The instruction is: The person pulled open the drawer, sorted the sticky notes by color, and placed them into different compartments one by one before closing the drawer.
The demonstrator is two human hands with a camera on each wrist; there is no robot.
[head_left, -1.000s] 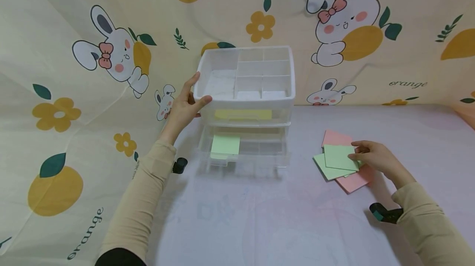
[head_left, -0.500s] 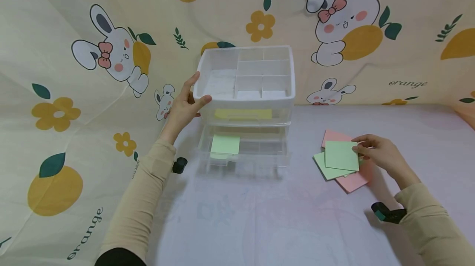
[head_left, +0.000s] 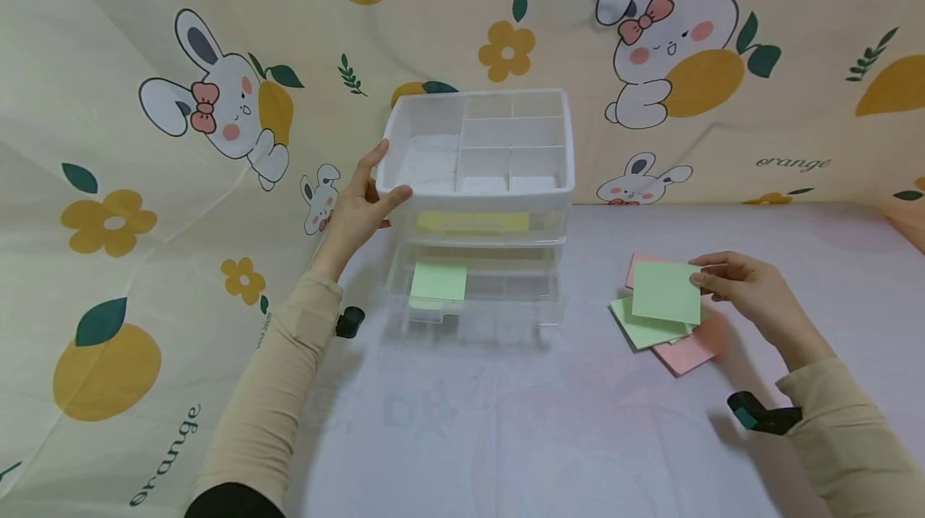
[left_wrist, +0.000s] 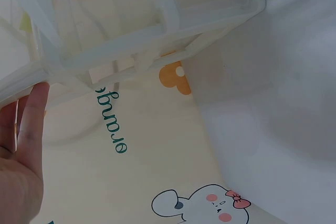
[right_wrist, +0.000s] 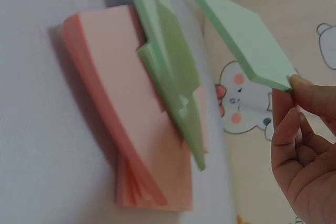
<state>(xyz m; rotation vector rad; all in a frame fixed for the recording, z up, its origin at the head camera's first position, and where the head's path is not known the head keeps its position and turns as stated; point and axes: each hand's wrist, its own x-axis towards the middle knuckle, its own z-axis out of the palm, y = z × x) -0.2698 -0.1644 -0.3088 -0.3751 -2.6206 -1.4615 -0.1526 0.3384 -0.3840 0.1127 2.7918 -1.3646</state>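
Note:
A white drawer organizer stands at the middle back in the head view. My left hand grips its left side, thumb over the front rim and fingers along the side wall. Between thumb and fingertips, my right hand pinches one corner of a green sticky note pad. The right wrist view shows this pad held apart from the pile beneath. In that pile, more green pads lie on pink sticky note pads.
The organizer's top tray has several divided compartments. Yellow paper shows in the upper clear drawer. The lower clear drawer is pulled out, with a green pad inside. A patterned cloth backdrop rises behind.
My right hand has lifted the green sticky note pad off the pile, moving up and slightly right. The left hand and the organizer have stayed in place.

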